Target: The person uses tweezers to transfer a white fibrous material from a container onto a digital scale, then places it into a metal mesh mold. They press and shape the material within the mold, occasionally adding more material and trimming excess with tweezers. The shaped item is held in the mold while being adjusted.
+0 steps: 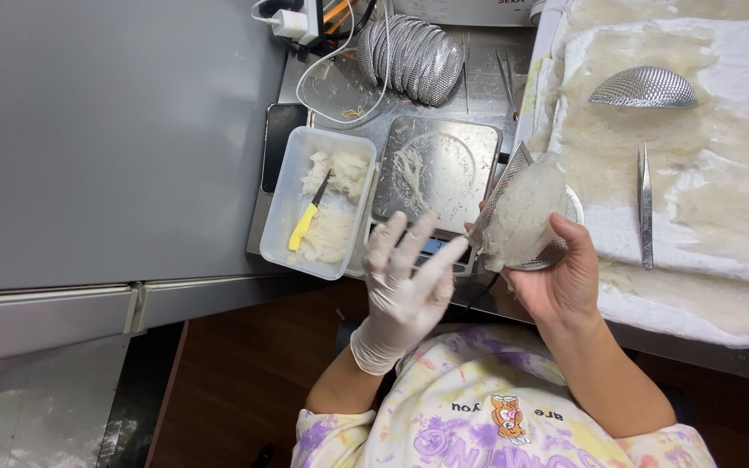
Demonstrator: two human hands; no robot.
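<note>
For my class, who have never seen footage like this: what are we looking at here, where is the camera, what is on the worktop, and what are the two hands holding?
There is one picture, taken by a camera worn on a person's head, looking straight down at their own two hands. The left hand wears a thin pale glove and is spread open, holding nothing. The bare right hand holds a curved metal mesh mould packed with a whitish, translucent stringy mass. Below them sits a metal scale with a few strands on it. To its left is a clear plastic tub holding more white material and a yellow-handled knife. On the right, a white cloth carries flat pale sheets, another mesh mould and tweezers. A stack of moulds lies behind.
</note>
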